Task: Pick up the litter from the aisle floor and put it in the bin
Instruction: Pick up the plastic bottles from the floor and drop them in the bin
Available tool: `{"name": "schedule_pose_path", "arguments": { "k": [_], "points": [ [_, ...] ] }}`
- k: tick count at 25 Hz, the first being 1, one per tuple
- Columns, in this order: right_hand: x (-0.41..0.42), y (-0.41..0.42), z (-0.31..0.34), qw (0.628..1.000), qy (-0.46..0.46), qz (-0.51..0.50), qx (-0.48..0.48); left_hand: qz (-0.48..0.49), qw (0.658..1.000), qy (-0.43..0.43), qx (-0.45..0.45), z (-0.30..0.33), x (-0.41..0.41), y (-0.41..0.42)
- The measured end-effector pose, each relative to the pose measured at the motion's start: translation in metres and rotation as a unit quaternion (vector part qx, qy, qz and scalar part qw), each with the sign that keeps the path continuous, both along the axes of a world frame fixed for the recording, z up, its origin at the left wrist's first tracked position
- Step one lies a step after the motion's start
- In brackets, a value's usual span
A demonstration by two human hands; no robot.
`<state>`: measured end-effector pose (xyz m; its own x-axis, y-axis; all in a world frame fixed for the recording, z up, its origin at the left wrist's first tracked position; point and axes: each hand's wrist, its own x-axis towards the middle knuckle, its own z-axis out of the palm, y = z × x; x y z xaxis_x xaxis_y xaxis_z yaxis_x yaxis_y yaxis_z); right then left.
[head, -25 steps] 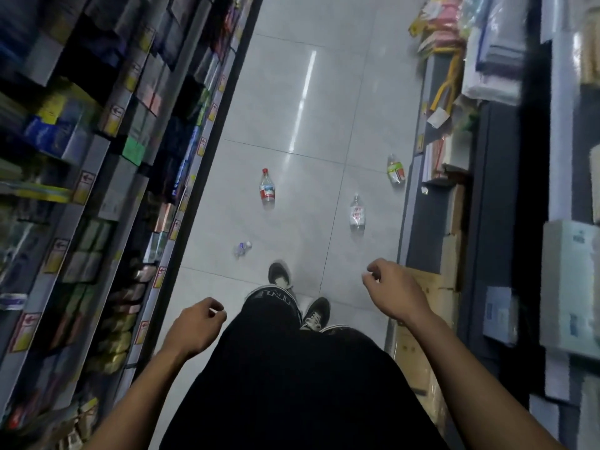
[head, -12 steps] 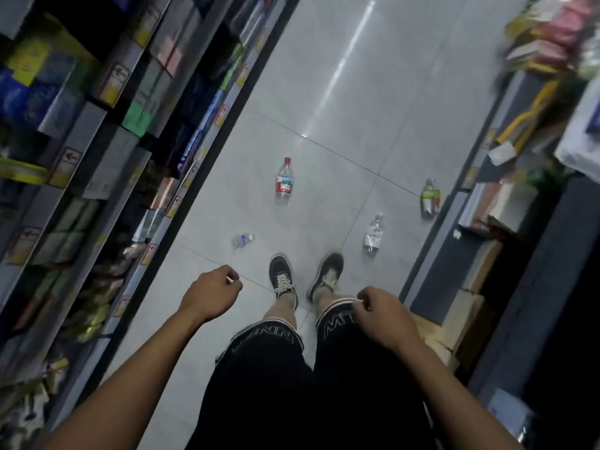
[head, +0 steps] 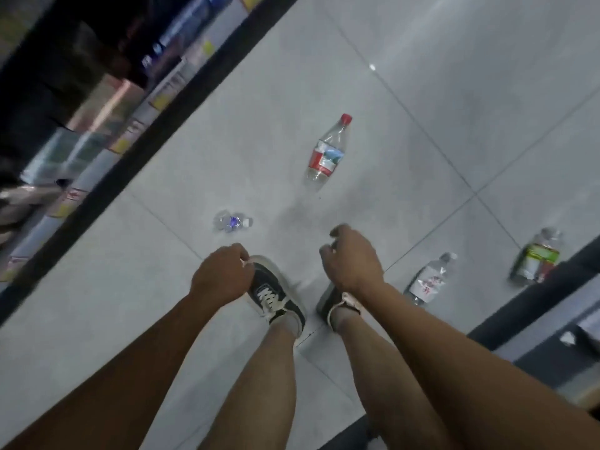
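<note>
Head view, looking steeply down an aisle of pale grey floor tiles (head: 422,92). Left hand (head: 220,276) hung over the toe of the left shoe (head: 276,293), fingers curled loosely inward, nothing held. Right hand (head: 352,258) hung above the right shoe (head: 331,303), fingers likewise bent in a loose curl, thumb and forefinger apart, nothing between them. Both forearms reached down from the lower edge, bare legs between them.

Four pieces of litter lay on the floor, none touched by either hand. Red-capped bottle (head: 328,154) with a red and white label lay on its side ahead of the hands, cap pointing away. Small crushed bottle (head: 232,221) with a purple mark lay nearer, just ahead of the left hand and a little to its left. Clear bottle (head: 430,279) with a white label lay to the right of the right forearm, near it but apart. Green-labelled bottle (head: 537,258) lay farther right, close against the dark base strip (head: 532,306) of the right-hand shelving.

Stocked shelves (head: 107,102) ran along the left side, heavily blurred, goods not readable. No bin seen anywhere in this view.
</note>
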<state>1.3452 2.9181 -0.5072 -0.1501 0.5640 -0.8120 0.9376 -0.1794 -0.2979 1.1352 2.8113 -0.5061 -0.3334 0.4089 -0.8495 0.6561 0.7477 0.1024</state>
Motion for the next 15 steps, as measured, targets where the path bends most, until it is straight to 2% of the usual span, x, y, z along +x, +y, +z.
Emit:
{"name": "schedule_pose_path", "arguments": {
  "k": [3,5,8,11,15],
  "points": [
    [-0.038,0.037,-0.131,0.996,0.006,-0.076,0.049,-0.064,0.993,0.085,0.061,-0.142,-0.023,-0.009],
    [-0.059,0.061,-0.203,0.988,-0.011,-0.135,0.071,-0.106,0.984,0.131,0.061,-0.217,-0.043,-0.015],
    [-0.083,0.088,-0.289,0.971,-0.054,-0.217,0.090,-0.131,0.980,0.137,0.064,-0.302,-0.061,-0.027],
    [-0.091,0.097,-0.332,0.969,-0.072,-0.212,0.101,-0.151,0.971,0.150,0.110,-0.331,-0.063,-0.038],
    [-0.086,0.082,-0.298,0.988,-0.055,-0.131,0.064,-0.100,0.976,0.139,0.132,-0.301,-0.052,-0.045]
  ]
}}
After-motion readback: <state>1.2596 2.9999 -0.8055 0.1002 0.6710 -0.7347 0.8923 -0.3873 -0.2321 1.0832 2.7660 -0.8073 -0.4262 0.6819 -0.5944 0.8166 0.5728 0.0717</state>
